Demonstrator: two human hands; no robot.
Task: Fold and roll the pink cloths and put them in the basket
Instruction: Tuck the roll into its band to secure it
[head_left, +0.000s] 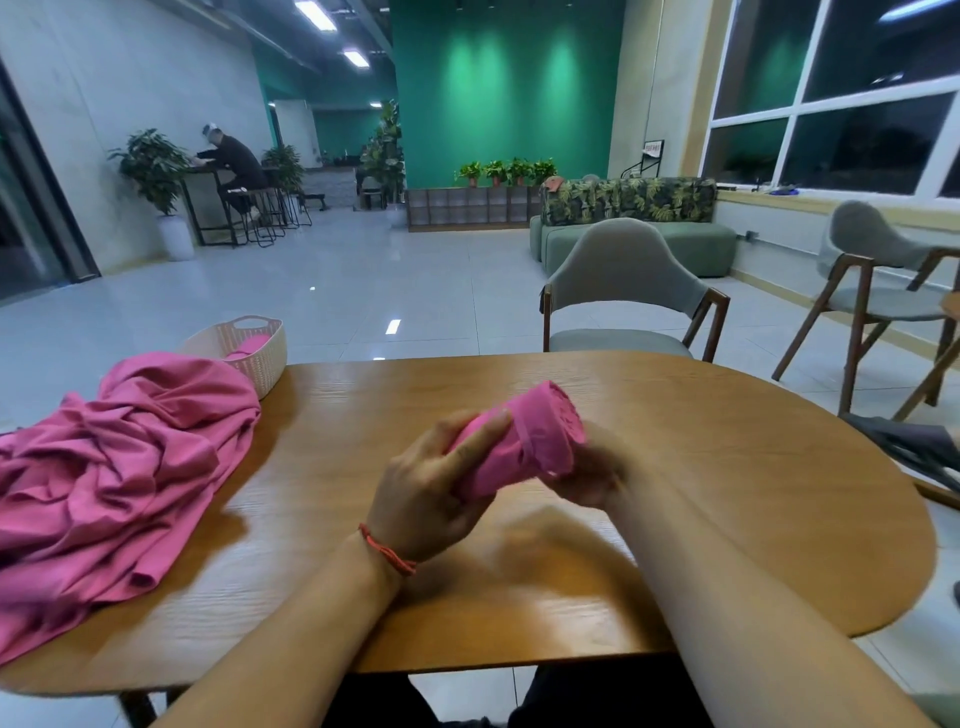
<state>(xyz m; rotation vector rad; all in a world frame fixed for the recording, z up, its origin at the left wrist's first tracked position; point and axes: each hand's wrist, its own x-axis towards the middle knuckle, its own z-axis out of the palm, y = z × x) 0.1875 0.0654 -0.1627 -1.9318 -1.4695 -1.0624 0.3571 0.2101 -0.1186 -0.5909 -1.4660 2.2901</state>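
The left grip (436, 483) curls round the left end of the rolled pink cloth (519, 441), the blurred right grip (592, 475) holds its right end, both above the counter (727, 493); loose pink cloths (114, 467) lie heaped far left, touching the basket (267, 364), which holds a pink roll (250, 345)

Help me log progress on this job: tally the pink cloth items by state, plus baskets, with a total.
Rolled pink cloth, held by left hand and right hand: 1
Pink cloth inside the basket: 1
Heap of loose pink cloths, uncountable within: 1
The basket itself: 1
Total: 4
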